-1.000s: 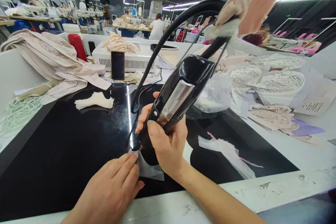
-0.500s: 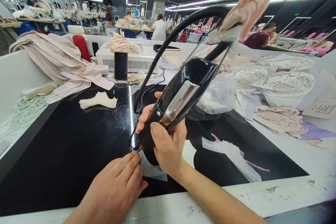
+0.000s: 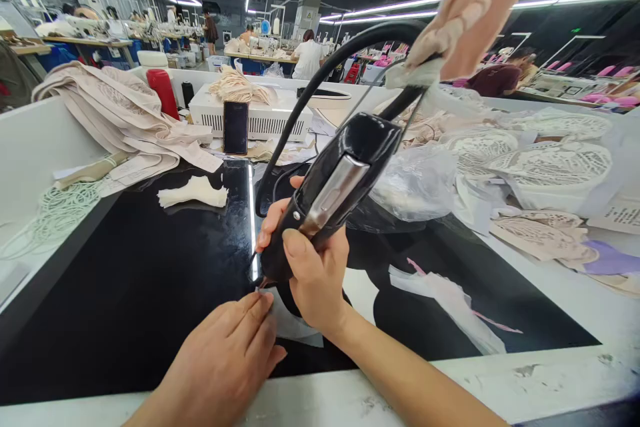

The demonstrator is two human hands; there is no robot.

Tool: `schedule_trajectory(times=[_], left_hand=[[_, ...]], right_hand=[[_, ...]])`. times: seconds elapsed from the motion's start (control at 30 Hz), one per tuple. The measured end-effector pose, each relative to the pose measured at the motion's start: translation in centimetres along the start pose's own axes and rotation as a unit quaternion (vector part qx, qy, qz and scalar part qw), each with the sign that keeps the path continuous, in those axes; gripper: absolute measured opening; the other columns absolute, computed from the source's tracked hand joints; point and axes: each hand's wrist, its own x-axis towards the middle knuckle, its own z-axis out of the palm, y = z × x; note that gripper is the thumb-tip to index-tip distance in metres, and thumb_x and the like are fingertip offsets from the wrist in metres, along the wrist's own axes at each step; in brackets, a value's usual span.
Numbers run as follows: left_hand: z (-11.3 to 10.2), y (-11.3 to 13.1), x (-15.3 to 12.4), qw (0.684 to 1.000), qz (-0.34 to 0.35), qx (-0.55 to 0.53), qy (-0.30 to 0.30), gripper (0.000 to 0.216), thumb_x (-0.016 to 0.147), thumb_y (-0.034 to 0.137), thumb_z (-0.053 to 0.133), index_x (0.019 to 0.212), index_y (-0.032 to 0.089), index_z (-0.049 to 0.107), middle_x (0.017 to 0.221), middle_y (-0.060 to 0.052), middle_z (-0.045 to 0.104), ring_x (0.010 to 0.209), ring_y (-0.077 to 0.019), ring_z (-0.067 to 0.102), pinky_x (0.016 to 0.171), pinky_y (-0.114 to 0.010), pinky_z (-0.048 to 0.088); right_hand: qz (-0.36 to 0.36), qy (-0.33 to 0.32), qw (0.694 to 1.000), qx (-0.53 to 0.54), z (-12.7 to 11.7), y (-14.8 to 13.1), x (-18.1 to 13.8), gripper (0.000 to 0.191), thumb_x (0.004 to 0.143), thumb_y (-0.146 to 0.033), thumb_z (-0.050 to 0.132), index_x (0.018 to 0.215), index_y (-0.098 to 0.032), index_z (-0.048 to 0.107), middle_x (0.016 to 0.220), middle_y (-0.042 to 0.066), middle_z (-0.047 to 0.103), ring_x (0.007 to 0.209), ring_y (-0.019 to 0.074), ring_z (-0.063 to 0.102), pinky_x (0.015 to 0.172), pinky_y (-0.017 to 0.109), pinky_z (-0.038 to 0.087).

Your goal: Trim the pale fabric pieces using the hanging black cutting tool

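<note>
My right hand (image 3: pixel 317 277) is wrapped round a black handheld electric tool (image 3: pixel 357 147) with a silver lever along its side. The tool slants down to the left, and its narrow tip meets the work close to my left fingertips. My left hand (image 3: pixel 227 350) has its fingers together, holding the edge of a thin translucent white fabric piece (image 3: pixel 300 332) on the glossy black work surface (image 3: pixel 150 300). The right hand and tool hide part of this piece. From the tool's upper end a thick black cable (image 3: pixel 320 77) arcs away, and a twisted beige cloth (image 3: pixel 450 33) is tied there.
A cream fabric scrap (image 3: pixel 193 193) lies at left. To the right are a white strip with pink thread (image 3: pixel 450 300), a clear plastic bag (image 3: pixel 415 180) and lace cups (image 3: pixel 555 160). Behind stand a phone (image 3: pixel 235 128), a vented white box (image 3: pixel 270 117) and piled beige fabric (image 3: pixel 120 110).
The tool and my right hand have shifted slightly left and tilted a little lower. Its tip stays by my left fingertips. The whole view has moved slightly.
</note>
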Motion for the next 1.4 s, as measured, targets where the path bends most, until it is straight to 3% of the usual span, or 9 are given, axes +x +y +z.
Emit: schedule_trajectory(times=[0.3, 0.53, 0.77, 0.9, 1.17, 1.4], left_hand=[[-0.4, -0.4, 0.0, 1.0, 0.015, 0.023, -0.013, 0.046, 0.11, 0.027, 0.028, 0.106, 0.012, 0.07, 0.108, -0.007, 0.078, 0.097, -0.0208, 0.074, 0.08, -0.033, 0.057], [-0.4, -0.3, -0.1, 0.999, 0.018, 0.025, -0.015, 0.044, 0.11, 0.029, 0.029, 0.108, 0.012, 0.071, 0.109, -0.008, 0.077, 0.1, -0.0205, 0.072, 0.08, -0.033, 0.055], [-0.6, -0.5, 0.1, 0.999, 0.022, 0.026, -0.011, 0.045, 0.11, 0.03, 0.03, 0.108, 0.012, 0.072, 0.107, -0.007, 0.078, 0.097, -0.02, 0.072, 0.079, -0.032, 0.056], [-0.8, -0.7, 0.0, 0.999, 0.027, 0.019, -0.023, 0.042, 0.11, 0.03, 0.032, 0.114, 0.013, 0.07, 0.111, -0.007, 0.077, 0.1, -0.0199, 0.072, 0.081, -0.032, 0.056], [-0.8, -0.8, -0.2, 0.999, 0.032, 0.02, -0.021, 0.039, 0.109, 0.032, 0.036, 0.116, 0.016, 0.07, 0.112, -0.007, 0.076, 0.103, -0.021, 0.071, 0.082, -0.033, 0.056], [-1.1, -0.8, -0.1, 0.999, 0.027, 0.008, -0.04, 0.04, 0.108, 0.032, 0.035, 0.113, 0.016, 0.071, 0.11, -0.009, 0.076, 0.099, -0.0235, 0.071, 0.08, -0.036, 0.056]], right_hand=[[-0.036, 0.0, 0.999, -0.023, -1.1, -1.3, 0.3, 0.035, 0.082, -0.039, 0.077, 0.102, -0.027, 0.052, 0.08, -0.006, 0.065, 0.062, 0.0107, 0.059, 0.06, 0.027, 0.057], [-0.012, 0.012, 0.999, -0.043, -1.9, -1.0, -0.1, 0.038, 0.081, -0.045, 0.077, 0.102, -0.027, 0.05, 0.077, -0.006, 0.064, 0.06, 0.011, 0.059, 0.06, 0.027, 0.056], [-0.006, 0.036, 0.998, -0.056, -1.5, -1.0, -0.2, 0.031, 0.082, -0.039, 0.075, 0.098, -0.025, 0.052, 0.077, -0.006, 0.062, 0.059, 0.0108, 0.058, 0.058, 0.028, 0.054], [-0.006, 0.016, 0.999, -0.046, -1.8, -1.1, 0.0, 0.033, 0.081, -0.041, 0.076, 0.099, -0.025, 0.053, 0.079, -0.005, 0.063, 0.061, 0.0103, 0.057, 0.058, 0.027, 0.054], [-0.018, -0.032, 0.991, -0.127, -2.4, -4.9, 0.3, 0.043, 0.075, -0.042, 0.084, 0.099, -0.028, 0.05, 0.082, -0.003, 0.063, 0.069, 0.0148, 0.062, 0.058, 0.029, 0.055], [-0.019, 0.022, 0.989, -0.142, -1.4, -6.0, -0.6, 0.042, 0.074, -0.023, 0.078, 0.089, -0.028, 0.039, 0.074, -0.005, 0.058, 0.057, 0.013, 0.057, 0.049, 0.03, 0.054]])
